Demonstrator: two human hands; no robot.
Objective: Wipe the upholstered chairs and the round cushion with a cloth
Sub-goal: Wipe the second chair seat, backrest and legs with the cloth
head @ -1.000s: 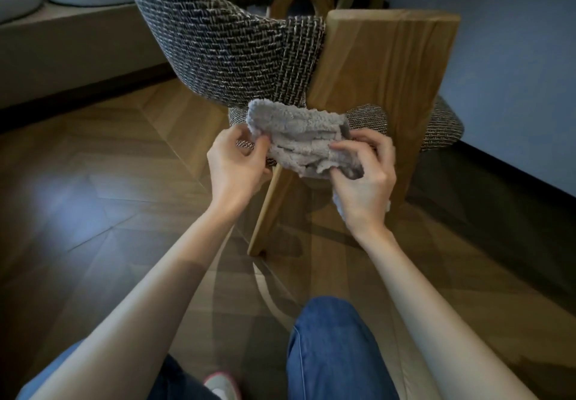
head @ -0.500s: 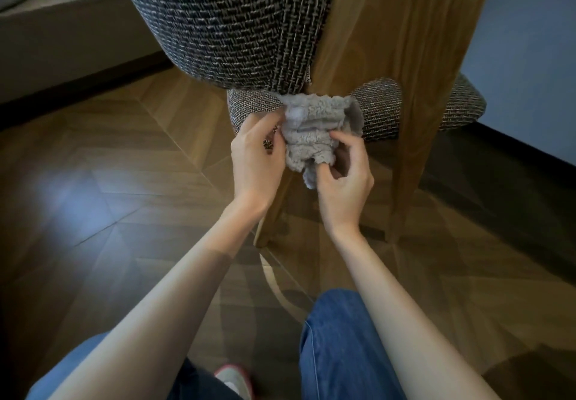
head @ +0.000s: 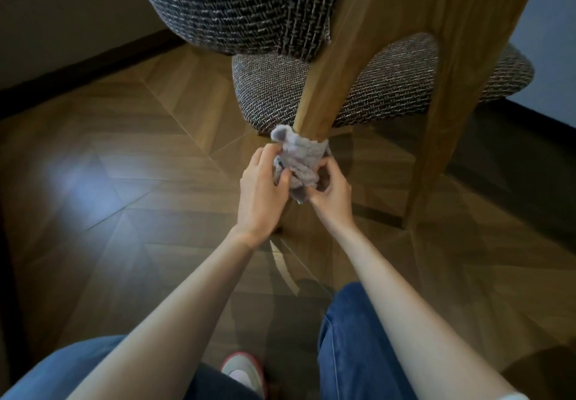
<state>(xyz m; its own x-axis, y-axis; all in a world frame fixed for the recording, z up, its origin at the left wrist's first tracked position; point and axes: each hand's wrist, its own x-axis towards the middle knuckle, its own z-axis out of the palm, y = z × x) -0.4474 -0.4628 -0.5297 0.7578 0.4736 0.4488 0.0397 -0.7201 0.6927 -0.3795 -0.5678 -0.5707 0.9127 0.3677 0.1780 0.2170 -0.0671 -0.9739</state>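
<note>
Below, one cloth (head: 300, 163) round one chair leg (head: 314, 100), pinched by left hand (head: 260, 194), right hand (head: 330, 195).

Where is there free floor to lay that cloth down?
The floor lies bare on the left, between the sofa base and the near chair leg. Crowded: that leg, where left hand and right hand grip the cloth around it.

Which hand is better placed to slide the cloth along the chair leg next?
Probably the right hand: its fingers curl round the cloth wrapped on the chair leg; the left hand pinches its bunched edge.
</note>
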